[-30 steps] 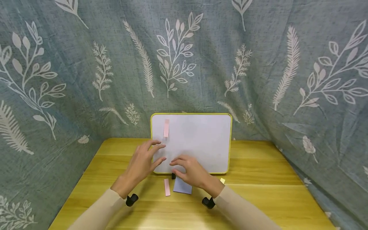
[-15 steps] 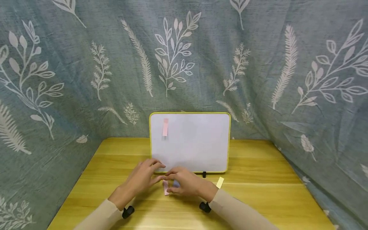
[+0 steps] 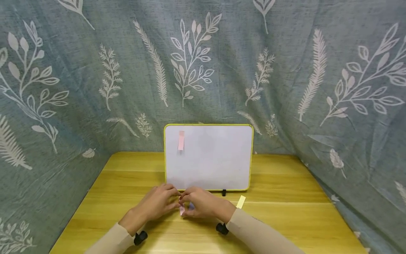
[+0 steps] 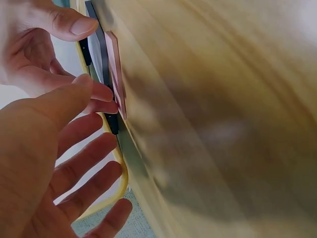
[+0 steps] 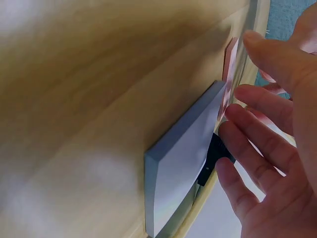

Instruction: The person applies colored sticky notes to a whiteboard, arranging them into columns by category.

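A narrow pink sticky note pad (image 3: 182,211) lies on the table between my two hands, low in front of the whiteboard (image 3: 212,162). My left hand (image 3: 157,201) is bent in from the left, thumb and fingers apart close to the pad's far part. Reaching in from the right, my right hand (image 3: 204,204) has its fingertips right at the pink pad; the right wrist view shows its thumb and fingers spread. A larger purple-grey sticky note pad (image 5: 183,168) sits beside the pink one, mostly covered by the right hand in the head view.
A pink sticky strip (image 3: 181,141) is on the whiteboard's upper left. The yellow-framed board stands upright, with a black foot (image 3: 223,193) under it. A yellow strip (image 3: 241,201) lies by the right wrist. Patterned curtain (image 3: 203,70) surrounds the wooden table (image 3: 276,197).
Both hands have come down from in front of the whiteboard to the pink pad on the table and drawn closer together. The right hand now covers more of the purple-grey pad.
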{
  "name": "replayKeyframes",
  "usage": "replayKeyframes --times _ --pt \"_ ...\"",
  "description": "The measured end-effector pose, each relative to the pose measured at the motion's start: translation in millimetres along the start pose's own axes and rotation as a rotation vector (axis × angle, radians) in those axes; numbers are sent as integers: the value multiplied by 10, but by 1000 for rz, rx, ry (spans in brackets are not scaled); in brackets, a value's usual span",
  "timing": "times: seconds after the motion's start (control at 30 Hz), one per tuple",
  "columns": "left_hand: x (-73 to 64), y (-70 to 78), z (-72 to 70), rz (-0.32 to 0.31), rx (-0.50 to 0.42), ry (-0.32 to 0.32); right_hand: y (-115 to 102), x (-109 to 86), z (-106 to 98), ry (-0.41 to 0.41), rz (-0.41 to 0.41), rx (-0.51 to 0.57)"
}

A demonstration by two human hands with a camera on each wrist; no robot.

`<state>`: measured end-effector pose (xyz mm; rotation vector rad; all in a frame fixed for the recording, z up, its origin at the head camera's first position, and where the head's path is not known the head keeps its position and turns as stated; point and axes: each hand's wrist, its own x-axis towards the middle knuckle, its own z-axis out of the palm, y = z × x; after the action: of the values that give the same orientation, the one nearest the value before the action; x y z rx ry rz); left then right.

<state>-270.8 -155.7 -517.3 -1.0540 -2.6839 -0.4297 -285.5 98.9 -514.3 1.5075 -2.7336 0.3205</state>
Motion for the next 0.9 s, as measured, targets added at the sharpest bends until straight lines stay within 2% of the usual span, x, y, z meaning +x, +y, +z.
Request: replayKeyframes --times 0.5,0.77,0.9 --pt "-99 0 45 -87 -71 -122 -42 -2 77 21 46 44" --pt "-108 14 17 -47 -86 -110 -47 -3 65 8 67 69" --pt "-109 9 23 -60 -85 -105 -46 14 55 30 52 74"
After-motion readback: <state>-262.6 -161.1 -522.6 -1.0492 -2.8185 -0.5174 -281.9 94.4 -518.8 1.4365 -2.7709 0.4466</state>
